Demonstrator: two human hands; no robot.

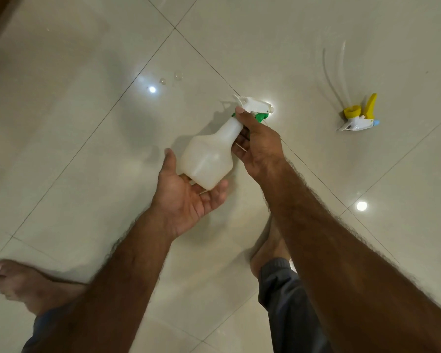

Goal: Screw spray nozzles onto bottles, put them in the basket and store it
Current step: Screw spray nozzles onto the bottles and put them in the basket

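A translucent white spray bottle point(209, 159) is held tilted above the floor, its neck pointing up and right. A white nozzle with green collar and trigger point(255, 107) sits on its neck. My right hand point(259, 146) grips the neck and green collar. Under the bottle's base my left hand point(186, 192) cups it with the palm up, fingers apart. A second loose nozzle point(358, 115), white with yellow collar and trigger and a pale blue tip, lies on the floor at the right, its clear tube point(329, 72) curving away. No basket is visible.
Glossy cream floor tiles point(87, 123) with dark grout lines fill the view. Bright light reflections point(152, 89) dot the floor. My bare left foot point(18, 284) lies at the lower left, and my right foot and grey trouser leg point(280, 284) sit at bottom centre.
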